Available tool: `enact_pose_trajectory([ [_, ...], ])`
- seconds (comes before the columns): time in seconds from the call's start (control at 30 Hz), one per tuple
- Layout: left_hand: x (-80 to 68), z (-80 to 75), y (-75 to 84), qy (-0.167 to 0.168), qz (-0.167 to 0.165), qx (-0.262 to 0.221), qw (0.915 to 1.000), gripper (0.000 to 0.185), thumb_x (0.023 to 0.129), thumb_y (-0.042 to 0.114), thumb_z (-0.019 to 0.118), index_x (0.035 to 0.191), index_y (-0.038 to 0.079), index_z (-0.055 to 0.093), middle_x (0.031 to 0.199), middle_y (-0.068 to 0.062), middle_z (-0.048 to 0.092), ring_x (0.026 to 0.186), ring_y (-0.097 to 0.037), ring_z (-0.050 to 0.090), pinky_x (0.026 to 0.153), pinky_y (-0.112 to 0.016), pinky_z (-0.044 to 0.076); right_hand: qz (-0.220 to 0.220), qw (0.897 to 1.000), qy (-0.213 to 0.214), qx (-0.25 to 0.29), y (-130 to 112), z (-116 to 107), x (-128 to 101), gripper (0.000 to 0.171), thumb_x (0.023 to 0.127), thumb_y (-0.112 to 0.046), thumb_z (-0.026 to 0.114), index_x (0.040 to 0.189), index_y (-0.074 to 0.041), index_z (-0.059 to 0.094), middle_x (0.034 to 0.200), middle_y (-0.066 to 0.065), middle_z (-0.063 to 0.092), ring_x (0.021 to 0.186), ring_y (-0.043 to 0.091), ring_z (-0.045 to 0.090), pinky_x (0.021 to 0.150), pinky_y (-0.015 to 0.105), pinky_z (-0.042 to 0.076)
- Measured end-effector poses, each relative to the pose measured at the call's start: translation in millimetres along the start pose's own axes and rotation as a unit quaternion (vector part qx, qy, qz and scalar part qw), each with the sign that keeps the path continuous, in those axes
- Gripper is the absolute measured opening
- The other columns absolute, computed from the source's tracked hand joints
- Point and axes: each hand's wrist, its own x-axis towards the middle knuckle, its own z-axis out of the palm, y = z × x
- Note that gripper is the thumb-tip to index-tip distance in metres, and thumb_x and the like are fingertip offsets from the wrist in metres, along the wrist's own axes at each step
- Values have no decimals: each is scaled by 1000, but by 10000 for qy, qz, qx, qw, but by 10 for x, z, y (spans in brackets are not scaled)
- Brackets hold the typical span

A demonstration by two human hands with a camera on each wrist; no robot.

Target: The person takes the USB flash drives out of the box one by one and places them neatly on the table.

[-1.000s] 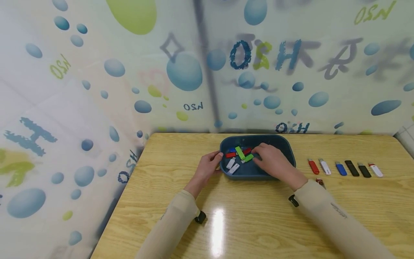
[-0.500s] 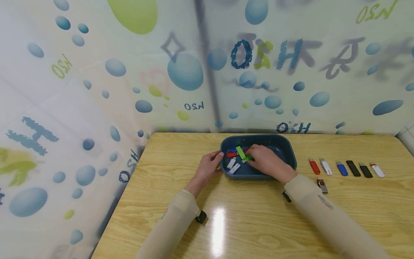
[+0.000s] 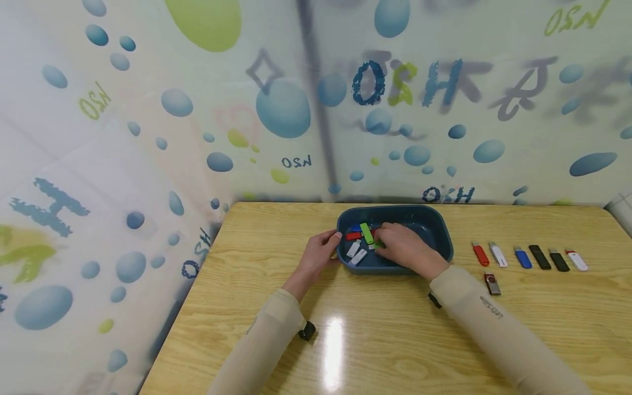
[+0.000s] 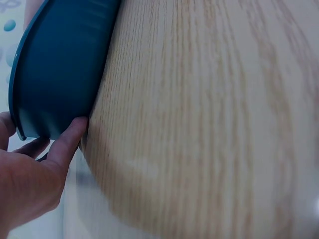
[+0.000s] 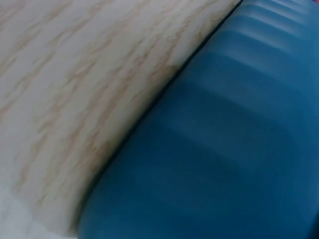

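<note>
A dark blue plastic bin point(image 3: 424, 270) stands near the table's back edge with several USB sticks in its left half. My left hand point(image 3: 318, 255) holds the bin's left end, thumb at the rim and fingers against the outer wall, as the left wrist view shows. My right hand point(image 3: 402, 247) reaches into the bin, fingertips pinching a green USB stick point(image 3: 377, 245) that they partly cover. Beside it lie another green USB stick point(image 3: 367, 233), a red one point(image 3: 353, 236), a blue one point(image 3: 356, 227) and white ones point(image 3: 357, 257). The right wrist view shows only the bin's outer wall point(image 5: 209, 149) and tabletop.
Right of the bin, a row of USB sticks lies on the wooden table point(image 3: 395, 340): red point(image 3: 480, 254), white point(image 3: 498, 254), blue point(image 3: 523, 257), black ones point(image 3: 540, 257), and white with red point(image 3: 576, 260). A dark red swivel one point(image 3: 492, 283) lies in front. A patterned curtain point(image 3: 276, 175) hangs behind.
My right hand has moved left and down inside the bin, its fingers closing over the green USB stick. The dark red swivel stick has come out from behind my sleeve. My left hand stays put.
</note>
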Motion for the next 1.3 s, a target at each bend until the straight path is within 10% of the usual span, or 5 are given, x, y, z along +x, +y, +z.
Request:
enact_pose_trajectory([
  [0.8,-8,-2,4,20,-2,33,10000,50,110,33,54,150,3,53,144,-19,58,120,-31,63,93,-43,59,117,9987,-369,334,54,80,126,13,95,-14,75,102,-3,74,96,7,67,84,21,60,80,43,55],
  [1.3,2,-7,-12,16,-6,-59,10000,50,109,33,55,150,2,53,143,-19,58,120,-30,63,92,-42,60,422,9954,137,851,1,-71,-90,19,96,-18,75,107,-3,72,100,6,69,86,20,61,82,43,57],
])
